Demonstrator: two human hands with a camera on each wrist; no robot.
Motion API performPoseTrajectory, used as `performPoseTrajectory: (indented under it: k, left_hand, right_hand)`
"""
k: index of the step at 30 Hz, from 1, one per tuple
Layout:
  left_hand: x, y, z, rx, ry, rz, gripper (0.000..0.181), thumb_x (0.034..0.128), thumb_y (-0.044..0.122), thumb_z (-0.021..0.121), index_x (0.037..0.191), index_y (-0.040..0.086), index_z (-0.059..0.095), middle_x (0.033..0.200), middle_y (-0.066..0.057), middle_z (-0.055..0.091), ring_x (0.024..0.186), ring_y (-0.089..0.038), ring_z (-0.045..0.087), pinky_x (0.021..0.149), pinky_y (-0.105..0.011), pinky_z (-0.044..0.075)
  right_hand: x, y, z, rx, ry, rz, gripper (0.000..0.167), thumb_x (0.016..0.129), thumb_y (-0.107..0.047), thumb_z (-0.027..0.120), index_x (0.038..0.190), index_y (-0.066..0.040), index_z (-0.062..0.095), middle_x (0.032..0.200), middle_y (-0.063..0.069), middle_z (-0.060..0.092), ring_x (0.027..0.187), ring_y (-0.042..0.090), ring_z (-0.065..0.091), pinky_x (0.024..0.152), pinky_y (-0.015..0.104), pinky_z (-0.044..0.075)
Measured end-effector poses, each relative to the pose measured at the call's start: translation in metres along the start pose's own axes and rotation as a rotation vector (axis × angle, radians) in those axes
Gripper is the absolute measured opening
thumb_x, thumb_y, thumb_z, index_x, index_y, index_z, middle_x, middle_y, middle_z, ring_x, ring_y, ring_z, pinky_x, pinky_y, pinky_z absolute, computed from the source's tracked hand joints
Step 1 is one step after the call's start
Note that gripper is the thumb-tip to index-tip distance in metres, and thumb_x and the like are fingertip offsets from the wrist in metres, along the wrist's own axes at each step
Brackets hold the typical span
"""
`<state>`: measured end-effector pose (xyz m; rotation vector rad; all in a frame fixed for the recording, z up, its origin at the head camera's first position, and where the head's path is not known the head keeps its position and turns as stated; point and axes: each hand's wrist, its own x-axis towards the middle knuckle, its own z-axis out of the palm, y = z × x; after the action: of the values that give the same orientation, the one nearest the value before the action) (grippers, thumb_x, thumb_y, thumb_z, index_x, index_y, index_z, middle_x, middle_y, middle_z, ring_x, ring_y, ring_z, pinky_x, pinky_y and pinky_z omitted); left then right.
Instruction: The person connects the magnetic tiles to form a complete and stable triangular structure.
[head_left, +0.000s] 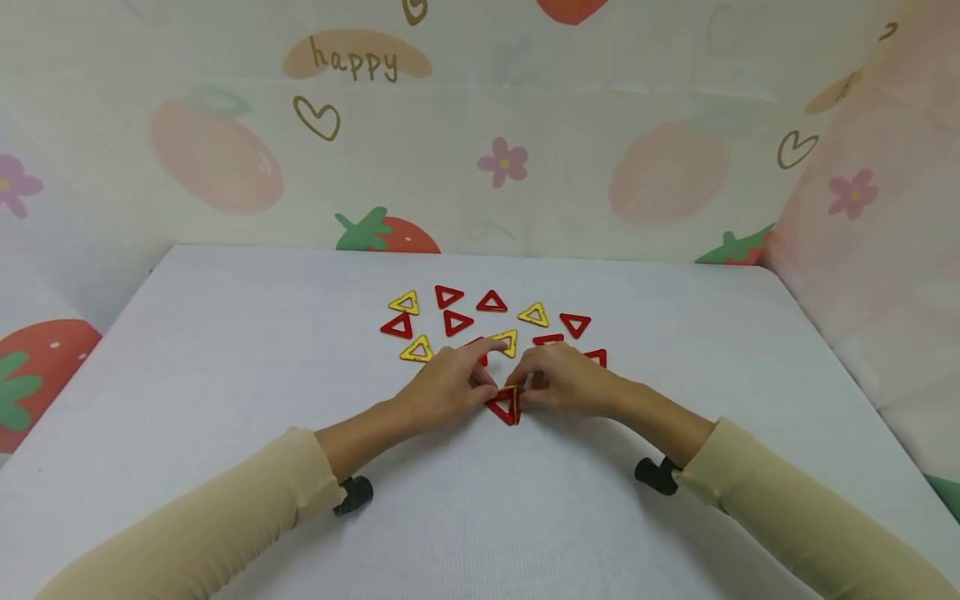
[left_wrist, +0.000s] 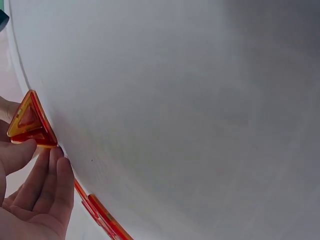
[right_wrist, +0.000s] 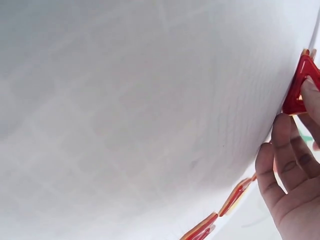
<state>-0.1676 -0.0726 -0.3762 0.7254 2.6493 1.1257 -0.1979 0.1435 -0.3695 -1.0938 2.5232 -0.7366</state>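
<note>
A small upright shape of red and yellow triangular magnetic tiles (head_left: 513, 417) stands on the white table between my two hands. My left hand (head_left: 448, 385) pinches its left side, the thumb lying on a tile; its index finger stretches out above the table. From the other side my right hand (head_left: 573, 379) pinches it near the upright edge. In the left wrist view the joined tiles (left_wrist: 44, 136) look like a pyramid with the left thumb in front. The right wrist view shows the right thumb pressed on a red tile (right_wrist: 291, 106). Fingers hide parts of the tiles.
Beyond the hands, several loose triangles lie flat, among them a red tile (head_left: 491, 309) and a yellow tile (head_left: 413, 301). Some are partly covered by the hands. A printed cloth (head_left: 570, 108) hangs behind the white table (head_left: 262, 333). Black cameras (head_left: 354, 496) sit under both wrists.
</note>
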Motion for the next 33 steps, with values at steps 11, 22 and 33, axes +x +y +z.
performPoseTrajectory:
  k: [11, 22, 33]
  left_hand:
    - [-0.0027, -0.0011, -0.0034, -0.096, -0.041, 0.027, 0.065, 0.0872, 0.001, 0.073, 0.146, 0.006, 0.046, 0.106, -0.011, 0.074, 0.098, -0.019, 0.072, 0.086, -0.03, 0.056]
    - [-0.0054, -0.0012, -0.0042, -0.138, -0.056, 0.023, 0.069, 0.0869, 0.0, 0.073, 0.148, 0.008, 0.044, 0.116, -0.013, 0.071, 0.107, -0.022, 0.069, 0.087, -0.031, 0.056]
    - [-0.0077, -0.0013, -0.0046, -0.105, -0.058, 0.013, 0.076, 0.084, 0.007, 0.079, 0.151, 0.012, 0.042, 0.12, -0.012, 0.07, 0.105, -0.021, 0.069, 0.082, -0.028, 0.057]
  right_hand:
    - [-0.0045, -0.0021, 0.0002, -0.074, 0.05, 0.0, 0.02, 0.085, -0.014, 0.08, 0.105, -0.01, 0.077, 0.092, -0.006, 0.072, 0.078, 0.008, 0.06, 0.071, 0.025, 0.053]
    - [-0.0063, -0.0041, 0.0014, -0.093, 0.069, 0.045, 0.019, 0.084, -0.023, 0.081, 0.098, -0.012, 0.077, 0.082, -0.01, 0.069, 0.074, 0.007, 0.058, 0.067, 0.024, 0.051]
    - [-0.0065, -0.0052, 0.0043, -0.121, 0.104, 0.059, 0.022, 0.084, -0.024, 0.081, 0.1, -0.01, 0.076, 0.082, -0.009, 0.07, 0.073, 0.006, 0.058, 0.066, 0.023, 0.05]
